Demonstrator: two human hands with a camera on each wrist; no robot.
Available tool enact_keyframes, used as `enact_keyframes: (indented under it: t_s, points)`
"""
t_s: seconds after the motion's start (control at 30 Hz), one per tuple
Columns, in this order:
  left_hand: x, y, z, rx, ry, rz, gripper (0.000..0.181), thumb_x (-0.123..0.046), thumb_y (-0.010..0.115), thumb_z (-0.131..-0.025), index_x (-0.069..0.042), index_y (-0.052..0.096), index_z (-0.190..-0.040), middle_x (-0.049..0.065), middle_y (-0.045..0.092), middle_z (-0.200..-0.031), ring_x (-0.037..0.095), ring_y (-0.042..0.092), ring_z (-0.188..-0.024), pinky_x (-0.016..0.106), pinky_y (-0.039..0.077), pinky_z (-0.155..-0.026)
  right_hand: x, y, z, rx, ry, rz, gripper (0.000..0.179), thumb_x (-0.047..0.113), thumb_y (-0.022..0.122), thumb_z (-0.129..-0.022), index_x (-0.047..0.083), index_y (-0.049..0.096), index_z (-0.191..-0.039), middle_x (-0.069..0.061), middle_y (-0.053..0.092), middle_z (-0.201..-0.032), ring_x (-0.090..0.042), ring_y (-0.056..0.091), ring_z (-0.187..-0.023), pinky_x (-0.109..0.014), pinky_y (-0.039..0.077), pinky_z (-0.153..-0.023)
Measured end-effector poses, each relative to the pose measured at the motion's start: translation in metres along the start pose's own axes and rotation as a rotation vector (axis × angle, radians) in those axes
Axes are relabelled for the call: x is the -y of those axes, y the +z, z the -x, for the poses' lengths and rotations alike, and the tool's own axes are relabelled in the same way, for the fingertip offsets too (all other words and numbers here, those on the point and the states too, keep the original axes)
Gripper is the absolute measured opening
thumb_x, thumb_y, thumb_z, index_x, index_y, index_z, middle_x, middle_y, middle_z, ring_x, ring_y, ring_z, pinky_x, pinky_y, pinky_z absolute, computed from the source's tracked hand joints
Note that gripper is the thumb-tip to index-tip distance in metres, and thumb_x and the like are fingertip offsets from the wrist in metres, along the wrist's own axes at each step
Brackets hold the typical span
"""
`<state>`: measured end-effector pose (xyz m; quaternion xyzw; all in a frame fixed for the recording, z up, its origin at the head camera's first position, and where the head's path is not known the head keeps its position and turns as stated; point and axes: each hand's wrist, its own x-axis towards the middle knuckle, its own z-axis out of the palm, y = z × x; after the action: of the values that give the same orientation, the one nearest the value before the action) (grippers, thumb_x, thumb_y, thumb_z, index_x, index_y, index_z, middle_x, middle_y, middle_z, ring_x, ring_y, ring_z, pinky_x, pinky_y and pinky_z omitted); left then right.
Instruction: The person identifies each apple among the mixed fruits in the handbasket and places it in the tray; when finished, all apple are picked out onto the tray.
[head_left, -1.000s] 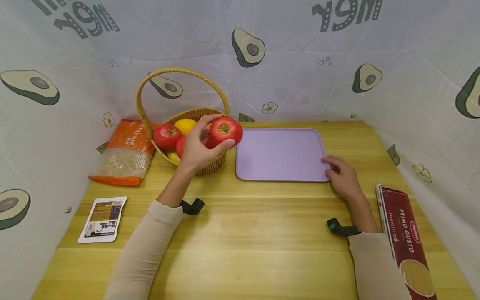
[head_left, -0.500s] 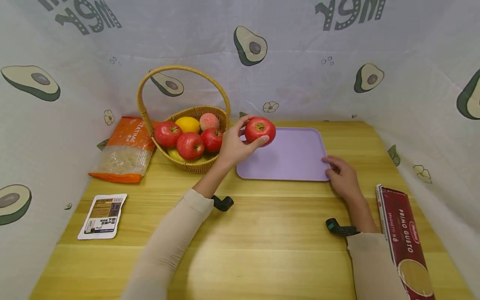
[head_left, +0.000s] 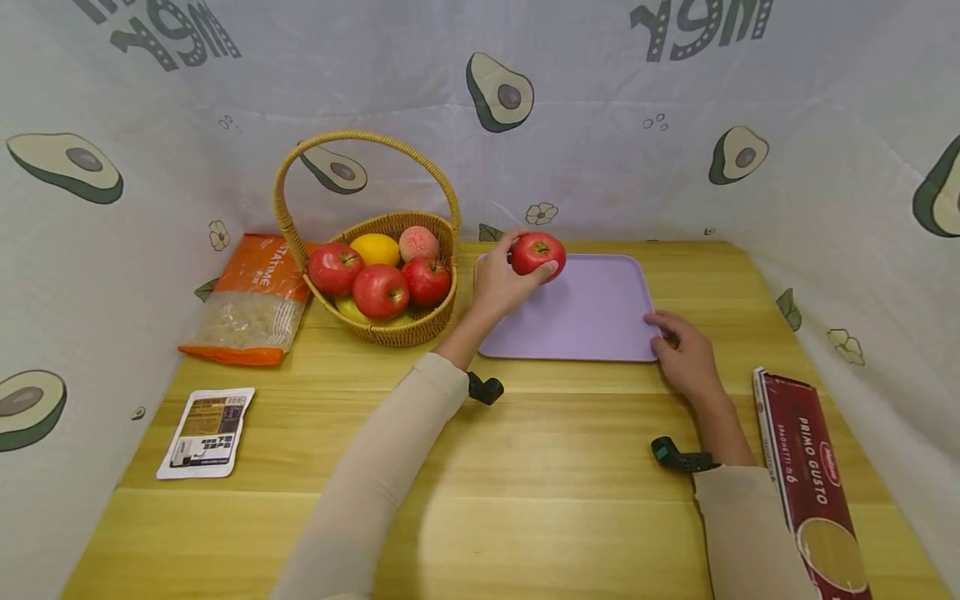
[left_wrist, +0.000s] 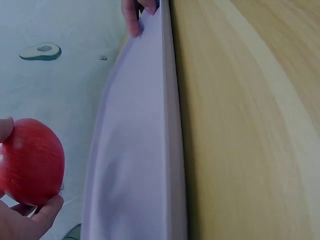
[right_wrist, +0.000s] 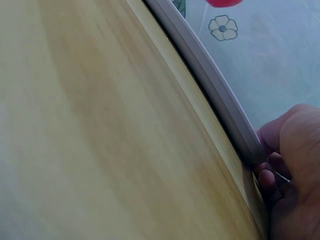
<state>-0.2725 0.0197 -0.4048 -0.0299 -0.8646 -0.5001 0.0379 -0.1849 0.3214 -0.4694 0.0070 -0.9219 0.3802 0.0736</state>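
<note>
Red fruit (head_left: pixel 537 256) aloft

Head view: upper middle, I see the left hand (head_left: pixel 508 279) grip it; right of centre, the right hand (head_left: pixel 684 354) pinches the tray (head_left: pixel 592 308). Left wrist: fruit lower left. Right wrist: fingers (right_wrist: pixel 267 178) clasp tray, lower right.

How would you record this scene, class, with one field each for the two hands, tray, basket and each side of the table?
Left hand: grips a red fruit near the left part of the tray
Right hand: pinches the tray's right edge
Tray: lilac, on the wooden table
Basket: wicker, holding three red fruits, a pink fruit and yellow fruit
Left side: orange bag, white pouch
Right side: dark red spaghetti pack
</note>
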Motion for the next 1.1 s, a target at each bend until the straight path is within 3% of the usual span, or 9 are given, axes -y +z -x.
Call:
enact_keyframes:
  t_s: [0.23, 0.43, 0.63, 0.97, 1.1]
  points:
    - [0.013, 0.011, -0.012, -0.024, -0.062, -0.015, 0.070, -0.047, 0.079, -0.088, -0.029, 0.050, -0.150, 0.006, 0.060, -0.139, 0.028, 0.049, -0.133, 0.045, 0.052, -0.105, 0.002, 0.000, 0.001, 0.005, 0.001, 0.002, 0.040, 0.004, 0.053, -0.100, -0.002, 0.061, -0.139, -0.025, 0.052, -0.150, -0.031, 0.051, -0.115, -0.013, 0.032, -0.086]
    - [0.021, 0.020, -0.020, -0.030, -0.062, 0.051, 0.071, -0.043, 0.080, -0.088, -0.025, 0.051, -0.150, 0.009, 0.059, -0.141, 0.029, 0.050, -0.133, 0.045, 0.052, -0.106, 0.006, -0.001, 0.001, 0.005, 0.006, -0.001, 0.041, 0.004, 0.052, -0.099, -0.003, 0.062, -0.138, -0.025, 0.052, -0.150, -0.033, 0.053, -0.119, -0.013, 0.032, -0.087]
    - [0.028, 0.028, -0.026, -0.017, -0.053, 0.046, 0.072, -0.040, 0.080, -0.090, -0.023, 0.047, -0.152, 0.007, 0.059, -0.145, 0.027, 0.056, -0.132, 0.043, 0.051, -0.109, 0.005, -0.001, 0.001, 0.014, -0.001, -0.002, 0.041, 0.005, 0.052, -0.100, -0.003, 0.061, -0.139, -0.025, 0.052, -0.150, -0.035, 0.053, -0.120, -0.012, 0.032, -0.087]
    - [0.038, 0.031, -0.025, -0.009, -0.047, 0.008, 0.087, -0.048, 0.077, -0.090, -0.019, 0.035, -0.160, 0.006, 0.050, -0.154, 0.028, 0.050, -0.139, 0.046, 0.048, -0.112, 0.003, 0.003, 0.001, 0.017, -0.009, -0.007, 0.040, 0.005, 0.052, -0.101, -0.002, 0.061, -0.139, -0.025, 0.052, -0.150, -0.035, 0.053, -0.120, -0.010, 0.032, -0.085]
    - [0.041, 0.028, -0.021, 0.025, -0.019, 0.009, 0.101, -0.055, 0.078, -0.085, -0.019, 0.024, -0.163, 0.006, 0.043, -0.158, 0.026, 0.047, -0.141, 0.048, 0.046, -0.114, 0.003, 0.001, 0.002, 0.034, 0.014, 0.010, 0.041, 0.008, 0.051, -0.103, -0.001, 0.059, -0.142, -0.024, 0.049, -0.153, -0.037, 0.052, -0.124, -0.021, 0.037, -0.091]
